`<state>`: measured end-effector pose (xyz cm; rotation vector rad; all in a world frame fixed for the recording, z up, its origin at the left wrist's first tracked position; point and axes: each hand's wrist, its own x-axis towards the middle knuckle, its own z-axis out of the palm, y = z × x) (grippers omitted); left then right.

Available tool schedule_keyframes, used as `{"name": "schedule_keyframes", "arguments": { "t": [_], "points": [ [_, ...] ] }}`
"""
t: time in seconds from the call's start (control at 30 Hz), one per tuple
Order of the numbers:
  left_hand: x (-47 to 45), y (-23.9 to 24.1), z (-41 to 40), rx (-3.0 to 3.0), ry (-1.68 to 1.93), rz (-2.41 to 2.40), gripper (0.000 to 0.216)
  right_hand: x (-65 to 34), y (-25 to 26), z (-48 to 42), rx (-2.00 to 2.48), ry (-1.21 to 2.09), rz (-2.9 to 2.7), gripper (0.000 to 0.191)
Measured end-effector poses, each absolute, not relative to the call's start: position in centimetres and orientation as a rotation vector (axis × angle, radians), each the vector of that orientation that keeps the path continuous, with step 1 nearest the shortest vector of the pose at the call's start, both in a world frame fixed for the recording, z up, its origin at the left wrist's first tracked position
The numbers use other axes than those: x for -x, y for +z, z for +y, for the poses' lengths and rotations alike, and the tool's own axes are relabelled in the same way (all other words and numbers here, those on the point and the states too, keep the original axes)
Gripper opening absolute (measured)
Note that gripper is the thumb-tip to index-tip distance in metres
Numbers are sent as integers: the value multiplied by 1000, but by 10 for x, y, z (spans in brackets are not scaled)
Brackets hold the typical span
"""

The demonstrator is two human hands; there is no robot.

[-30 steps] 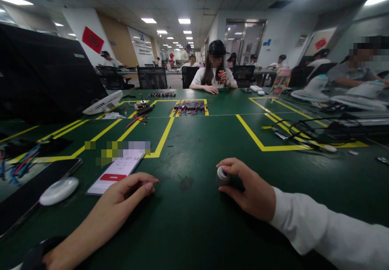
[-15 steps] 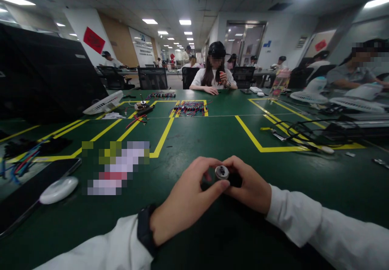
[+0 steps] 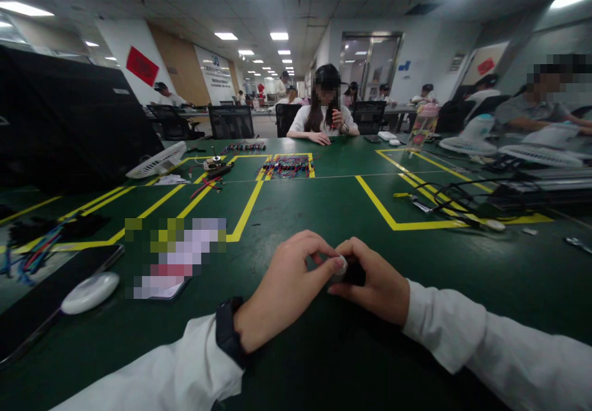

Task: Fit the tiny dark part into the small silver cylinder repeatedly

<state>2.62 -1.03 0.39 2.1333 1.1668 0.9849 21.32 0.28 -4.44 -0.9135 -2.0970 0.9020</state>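
While the right grip [image 3: 383, 283] clasps a small cylinder [image 3: 342, 269] by its sides, the left grip [image 3: 287, 292] pinches its top, over the green table [image 3: 296, 214]; to the left lie a partly blurred phone [image 3: 182, 257] and a white oval object [image 3: 90, 292].

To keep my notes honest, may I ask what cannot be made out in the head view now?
In the head view:
Small round part: partly covered by left hand and right hand.
Phone: screen text masked by pixelation.
Dark flat device: cut off by the left edge.
Wire bundle: too small and tangled to count.
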Motion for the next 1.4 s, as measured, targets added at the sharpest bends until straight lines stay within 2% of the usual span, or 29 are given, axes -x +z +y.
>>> {"name": "schedule_keyframes", "arguments": {
  "t": [0.23, 0.43, 0.53, 0.73, 0.93, 1.07, 1.2, 1.3, 1.37, 1.4],
  "points": [
    [-15, -1, -6, -2021, 1152, 1198, 14, -216, -43, 0, 968, 839, -2113, 41],
    [-5, -25, 1, -2290, 783, 1193, 7, -225, -43, 1, 998, 744, -2134, 43],
    [-6, -28, 2, -2349, 724, 1206, 9, -225, -43, 0, 1014, 723, -2140, 43],
    [3, -20, -4, -2072, 881, 1244, 24, -246, -44, 2, 1048, 382, -2073, 41],
    [53, -22, -22, -1856, 882, 1393, 27, -354, -52, 5, 1436, -68, -1819, 59],
    [98, -29, -34, -1731, 864, 1509, 27, -469, -68, 2, 1858, -264, -1631, 55],
    [125, -32, -38, -1617, 945, 1593, 28, -540, -76, -1, 2132, -369, -1466, 64],
    [127, -31, -38, -1556, 996, 1607, 29, -512, -60, -7, 2048, -682, -1537, 72],
    [124, -30, -37, -1557, 993, 1603, 29, -458, -46, -13, 1799, -831, -1723, 68],
    [122, -30, -36, -1565, 985, 1600, 29, -425, -41, -17, 1652, -743, -1840, 57]
  ]
}}
